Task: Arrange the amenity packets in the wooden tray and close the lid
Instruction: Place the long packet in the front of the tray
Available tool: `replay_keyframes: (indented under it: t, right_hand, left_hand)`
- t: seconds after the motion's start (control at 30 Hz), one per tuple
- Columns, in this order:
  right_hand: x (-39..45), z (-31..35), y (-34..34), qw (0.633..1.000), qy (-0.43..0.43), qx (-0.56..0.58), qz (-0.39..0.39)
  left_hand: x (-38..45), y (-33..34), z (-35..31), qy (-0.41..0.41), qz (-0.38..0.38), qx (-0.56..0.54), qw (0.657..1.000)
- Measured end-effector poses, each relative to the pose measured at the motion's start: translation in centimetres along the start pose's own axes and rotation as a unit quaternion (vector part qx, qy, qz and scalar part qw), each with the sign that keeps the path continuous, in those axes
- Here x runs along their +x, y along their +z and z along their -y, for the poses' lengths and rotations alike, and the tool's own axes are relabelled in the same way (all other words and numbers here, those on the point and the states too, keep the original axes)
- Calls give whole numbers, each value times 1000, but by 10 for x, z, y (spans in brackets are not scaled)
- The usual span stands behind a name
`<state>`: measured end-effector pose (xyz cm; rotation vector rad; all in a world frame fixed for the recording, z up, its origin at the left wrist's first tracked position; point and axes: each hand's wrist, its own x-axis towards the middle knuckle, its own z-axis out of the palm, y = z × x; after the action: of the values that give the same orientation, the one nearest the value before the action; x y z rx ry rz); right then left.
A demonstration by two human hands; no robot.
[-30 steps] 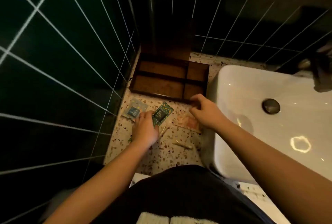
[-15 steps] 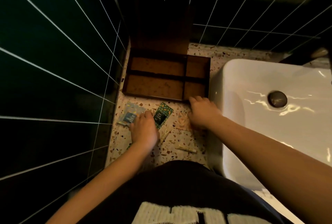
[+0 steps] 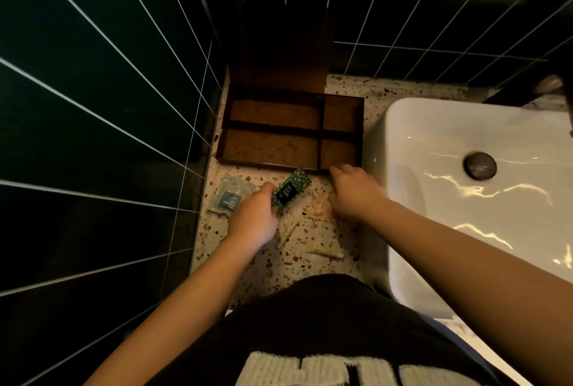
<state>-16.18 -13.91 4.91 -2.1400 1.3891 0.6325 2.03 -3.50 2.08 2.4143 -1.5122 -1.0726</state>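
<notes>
the left hand [image 3: 255, 219] gripped the green packet [image 3: 290, 191] by its near end, tilting it up just in front of the wooden tray [image 3: 290, 133], whose four compartments lay bare with the lid [image 3: 283, 54] standing open. the right hand [image 3: 355, 193] curled over the pink packet [image 3: 319, 208] on the counter [image 3: 279, 264]; its grip couldn't be made out. the blue packet [image 3: 231, 196] lay flat beside the left hand.
</notes>
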Motion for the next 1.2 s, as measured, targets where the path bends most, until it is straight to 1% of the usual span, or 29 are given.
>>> replay_keyframes:
  t: [0.13,0.23,0.33,0.47,0.57,0.7,0.8,0.87,0.93,1.07,1.17,1.2]
  right_hand:
    - [-1,0,3,1000,0,7,-7]
    - [0,0,4,1000,1,11,-2]
    - [1,0,4,1000,5,15,9]
    - [3,0,6,1000,7,9,20]
    - [5,-1,7,1000,8,6,25]
    - [6,-2,9,1000,3,7,24]
    - [6,-3,12,1000,1,2,22]
    - [7,-3,12,1000,1,1,23]
    - [7,-3,11,1000,0,-1,26]
    - [8,-3,10,1000,-1,-1,25]
    - [8,-3,11,1000,1,2,24]
    - [8,-3,11,1000,2,5,24]
  left_hand:
    - [2,-23,-15,44,-32,10,998]
    - [13,-38,-29,80,-76,46,993]
    - [34,-47,-43,81,-102,93,987]
    - [65,-59,-61,74,-113,130,982]
    - [84,-60,-66,64,-91,171,979]
    - [108,-57,-64,38,-9,225,974]
    - [120,-51,-58,38,35,230,972]
    - [122,-46,-53,44,39,227,972]
    - [123,-43,-48,64,7,206,976]
    - [112,-36,-36,99,-91,140,981]
    - [96,-26,-29,99,-161,116,975]
    - [91,-23,-27,87,-164,109,977]
